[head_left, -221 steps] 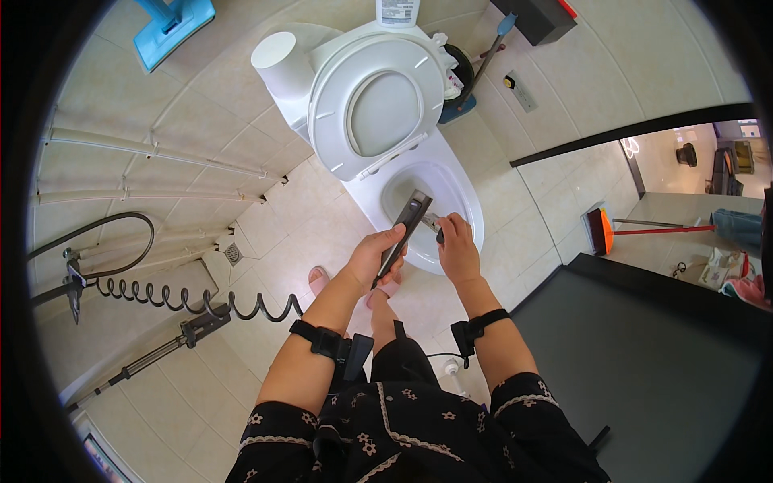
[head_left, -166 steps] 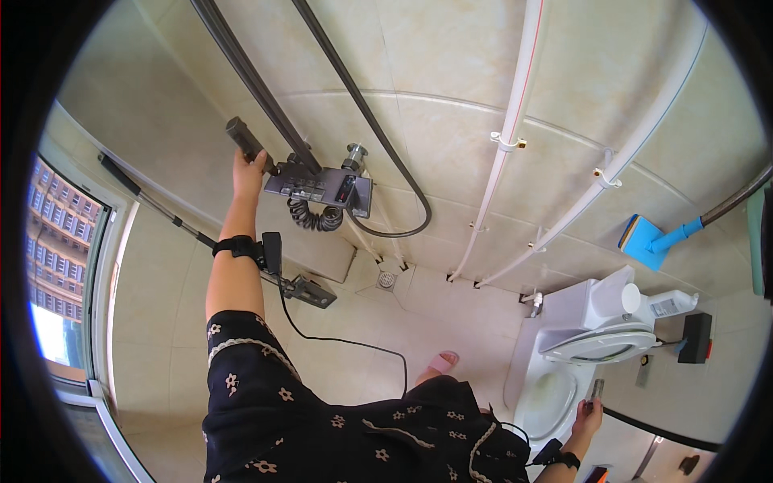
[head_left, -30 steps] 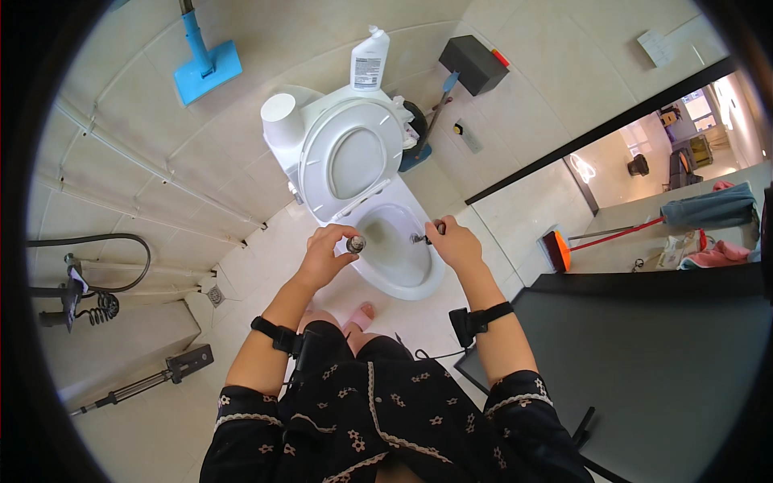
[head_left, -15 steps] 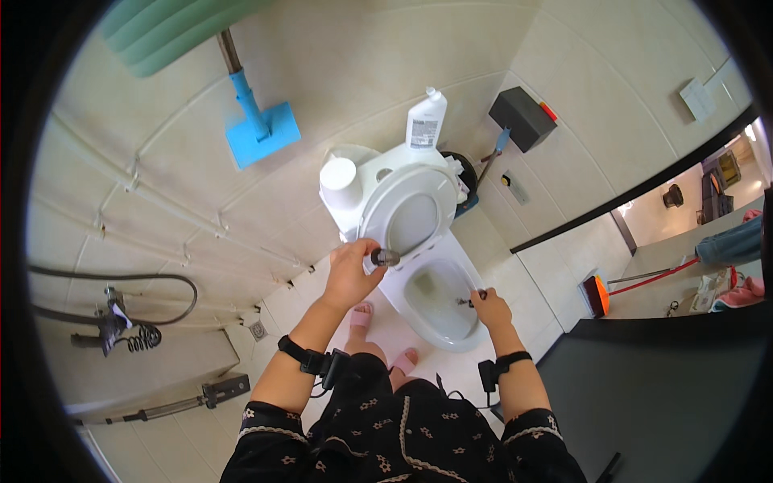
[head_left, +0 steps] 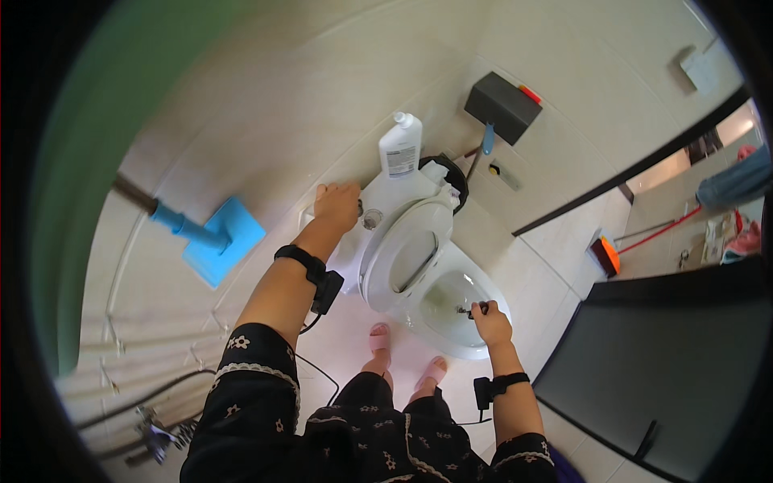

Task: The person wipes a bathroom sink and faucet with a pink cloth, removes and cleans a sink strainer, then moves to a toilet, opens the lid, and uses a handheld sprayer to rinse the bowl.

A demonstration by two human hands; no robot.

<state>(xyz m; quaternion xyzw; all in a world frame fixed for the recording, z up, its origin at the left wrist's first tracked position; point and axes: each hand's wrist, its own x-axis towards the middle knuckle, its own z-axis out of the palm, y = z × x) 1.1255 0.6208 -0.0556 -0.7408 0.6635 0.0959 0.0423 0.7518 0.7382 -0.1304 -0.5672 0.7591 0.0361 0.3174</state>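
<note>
Over the left end of the toilet tank [head_left: 400, 187], my left hand [head_left: 336, 206] is closed, with only a dark sliver of the cylinder-like thing it holds showing at its inner side. The round flush button [head_left: 372, 219] lies just right of it. My right hand [head_left: 492, 327] grips a small dark-handled tool [head_left: 480, 308] over the right side of the toilet bowl [head_left: 475, 351]; its short metal end [head_left: 461, 310] points left into the bowl. The toilet lid and seat [head_left: 407, 249] are raised. A white squeeze bottle [head_left: 400, 146] stands on the tank's far end.
A black bin [head_left: 456, 173] with white paper stands beside the tank. Above it hangs a dark grey wall box [head_left: 503, 109]. A blue mop head [head_left: 224, 241] and a large blurred green object [head_left: 113, 161] are at the left. A dark door [head_left: 660, 362] stands at the right.
My left hand has moved from beside the raised seat up to the tank's left end. The white cylinder there is now out of sight. My right hand stays at the bowl; the view has shifted.
</note>
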